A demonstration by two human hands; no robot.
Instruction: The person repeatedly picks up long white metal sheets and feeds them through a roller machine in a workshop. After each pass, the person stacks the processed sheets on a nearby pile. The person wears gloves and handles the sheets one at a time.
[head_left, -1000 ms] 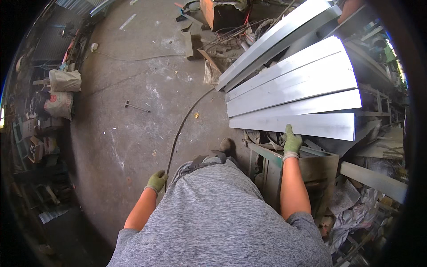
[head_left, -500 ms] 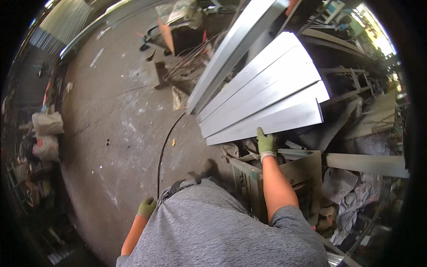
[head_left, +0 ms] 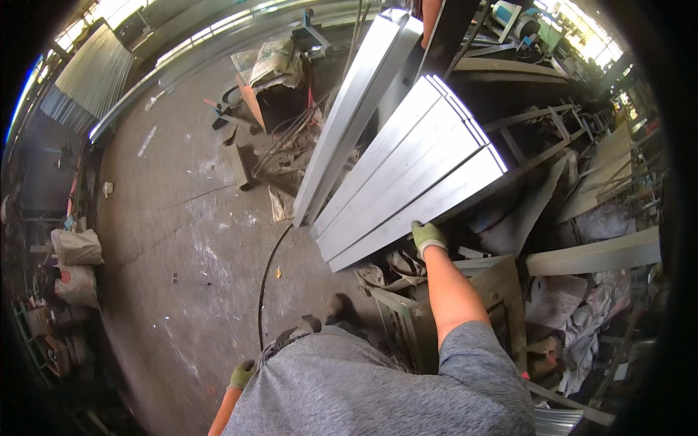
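Several long silver metal strips (head_left: 407,174) lean side by side in a fan, their lower ends near the floor. At the nearest strip's lower right edge is my right hand (head_left: 429,238) in a green work glove, its fingers curled against that edge. My left hand (head_left: 243,373), gloved the same way, hangs low beside my hip, away from the strips. Its fingers are mostly hidden, and nothing can be seen in it. Just left of the strips stands a thick silver metal profile (head_left: 349,120), tilted the same way.
A dark cable (head_left: 263,291) curves over the concrete floor (head_left: 174,240). By my right forearm stands a worn metal cabinet frame (head_left: 396,320). Scrap and a sack (head_left: 276,64) lie beyond the profile. White sacks (head_left: 76,247) line the left side. A metal beam (head_left: 596,251) juts in at right.
The nearest strip, earlier angled apart from the others, now lies in line with them. My right hand stays at its edge. The view has shifted, showing more of the far background.
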